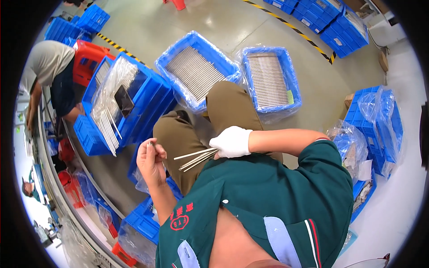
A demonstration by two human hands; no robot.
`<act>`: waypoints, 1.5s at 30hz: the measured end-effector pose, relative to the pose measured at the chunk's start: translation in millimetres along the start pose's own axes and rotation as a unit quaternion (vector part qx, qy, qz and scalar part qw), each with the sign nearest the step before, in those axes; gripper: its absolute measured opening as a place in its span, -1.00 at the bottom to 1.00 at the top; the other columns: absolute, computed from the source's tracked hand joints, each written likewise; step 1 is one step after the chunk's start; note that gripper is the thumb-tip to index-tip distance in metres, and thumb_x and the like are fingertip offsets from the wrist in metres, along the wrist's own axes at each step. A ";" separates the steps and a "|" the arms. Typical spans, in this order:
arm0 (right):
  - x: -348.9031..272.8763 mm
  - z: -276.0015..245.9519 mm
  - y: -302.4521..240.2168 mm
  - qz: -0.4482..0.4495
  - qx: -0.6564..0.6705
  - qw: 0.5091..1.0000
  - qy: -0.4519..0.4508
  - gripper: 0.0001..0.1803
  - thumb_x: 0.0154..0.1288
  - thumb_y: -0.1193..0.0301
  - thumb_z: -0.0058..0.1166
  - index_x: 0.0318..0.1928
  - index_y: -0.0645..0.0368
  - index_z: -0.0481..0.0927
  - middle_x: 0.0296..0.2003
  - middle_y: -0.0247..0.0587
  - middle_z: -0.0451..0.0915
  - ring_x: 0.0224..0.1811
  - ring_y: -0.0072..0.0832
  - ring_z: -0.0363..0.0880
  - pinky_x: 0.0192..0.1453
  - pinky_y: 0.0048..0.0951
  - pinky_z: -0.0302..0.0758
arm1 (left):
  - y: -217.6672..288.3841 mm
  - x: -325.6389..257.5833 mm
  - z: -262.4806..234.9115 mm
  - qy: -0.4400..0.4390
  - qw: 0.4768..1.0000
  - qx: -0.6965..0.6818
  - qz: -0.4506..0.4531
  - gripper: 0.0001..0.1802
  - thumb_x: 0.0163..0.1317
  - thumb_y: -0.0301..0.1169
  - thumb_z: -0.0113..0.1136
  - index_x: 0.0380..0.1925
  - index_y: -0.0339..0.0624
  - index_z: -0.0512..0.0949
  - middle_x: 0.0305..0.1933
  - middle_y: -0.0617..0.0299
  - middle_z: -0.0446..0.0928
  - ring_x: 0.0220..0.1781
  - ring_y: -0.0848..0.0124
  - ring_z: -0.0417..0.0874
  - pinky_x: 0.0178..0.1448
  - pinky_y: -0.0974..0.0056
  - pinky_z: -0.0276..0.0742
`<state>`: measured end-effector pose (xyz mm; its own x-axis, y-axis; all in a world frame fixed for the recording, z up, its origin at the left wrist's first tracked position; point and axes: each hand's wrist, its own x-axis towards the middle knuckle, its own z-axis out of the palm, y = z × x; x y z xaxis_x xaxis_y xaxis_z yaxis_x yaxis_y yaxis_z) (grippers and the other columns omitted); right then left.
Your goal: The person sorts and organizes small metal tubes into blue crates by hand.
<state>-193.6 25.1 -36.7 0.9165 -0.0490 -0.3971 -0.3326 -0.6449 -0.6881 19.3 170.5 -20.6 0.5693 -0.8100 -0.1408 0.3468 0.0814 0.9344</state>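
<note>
My right hand [233, 142], in a white glove, is closed round a small bunch of thin pale metal rods [196, 159]. The rods fan out to the left over my lap. My bare left hand [152, 157] is raised beside them, with thumb and fingers pinched together. Whatever the pinch may hold is too small to make out. To the left of that hand, more loose rods [106, 129] lie across the edge of a stacked blue crate [154, 87]. A dark phone [124, 100] rests on the plastic wrap of that stack.
Beyond my knees, two plastic-lined blue crates [232, 67] [297, 91] hold rows of rods. A person [49, 67] bends over a bench at the left, by red stools [87, 58]. More blue crates [373, 120] stand at the right, and a metal rail [67, 196] curves along the left.
</note>
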 end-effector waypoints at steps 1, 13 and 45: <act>-9.6 -11.4 -1.0 0.027 0.007 0.999 0.029 -0.66 0.14 0.17 0.05 -0.30 0.22 0.48 -0.45 0.05 0.55 -0.32 -0.03 0.55 -0.21 -0.14 0.43 | 1.4 2.5 0.4 -0.008 1.000 0.001 0.001 -0.77 0.26 -0.37 0.04 -0.18 -0.32 0.43 -0.54 0.18 0.44 -0.54 0.51 0.40 -0.44 0.48 0.33; -95.5 16.9 274.0 0.433 0.079 0.815 0.376 -0.65 0.18 0.13 -0.04 -0.25 0.18 0.50 -0.29 0.08 0.54 -0.18 -0.01 0.50 -0.09 -0.10 0.39 | -21.7 65.9 9.4 0.047 0.963 0.258 0.060 -0.80 0.26 -0.41 0.05 -0.19 -0.30 0.43 -0.47 0.29 0.45 -0.48 0.64 0.38 -0.37 0.56 0.30; 38.2 -76.0 515.8 0.382 -0.305 0.812 0.318 -0.80 0.20 0.36 -0.18 -0.26 0.08 0.52 -0.27 -0.21 0.52 -0.18 -0.28 0.50 -0.18 -0.22 0.44 | -12.8 86.5 -23.6 0.244 0.777 0.580 -0.013 -0.77 0.29 -0.39 0.00 -0.14 -0.31 0.40 -0.43 0.32 0.39 -0.41 0.59 0.36 -0.28 0.51 0.29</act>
<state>-313.3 -367.3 -360.7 0.4883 -0.8718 -0.0394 -0.8640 -0.4893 0.1186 81.7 113.2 -52.5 0.8866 -0.4624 -0.0070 -0.3808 -0.7386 0.5563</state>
